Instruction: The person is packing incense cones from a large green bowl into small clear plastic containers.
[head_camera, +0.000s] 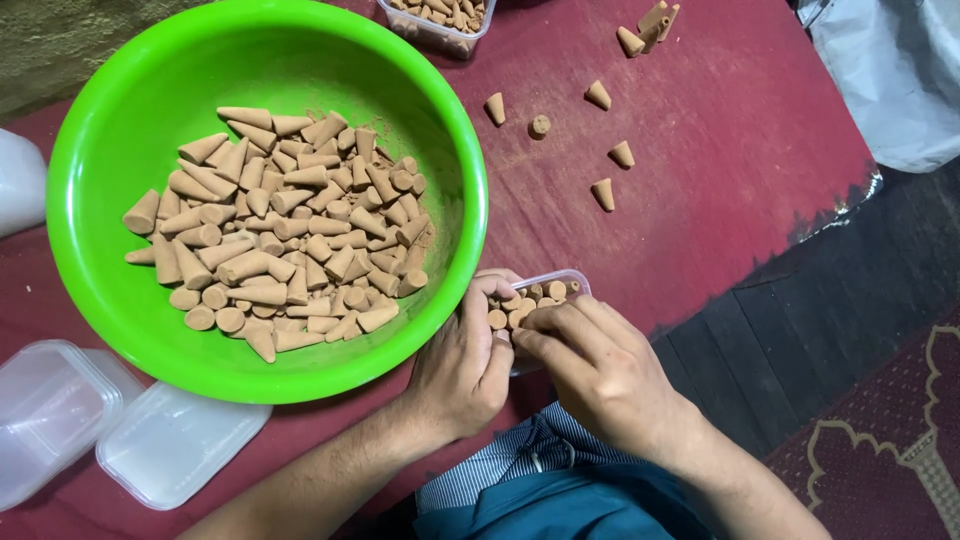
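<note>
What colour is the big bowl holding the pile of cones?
Bright green; the bowl shows plainly in the head view, with tan cones heaped inside.

From my feed, my left hand (462, 362) and right hand (600, 368) cover most of the small clear box (560, 283) between them, so I can't tell how full it is. Far above them, another tub (438, 28) is cut by the top edge.

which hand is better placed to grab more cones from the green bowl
Probably the left hand: it rests beside the green bowl rim, next to the cones. The right hand lies farther away, fingers over the small clear box.
</note>
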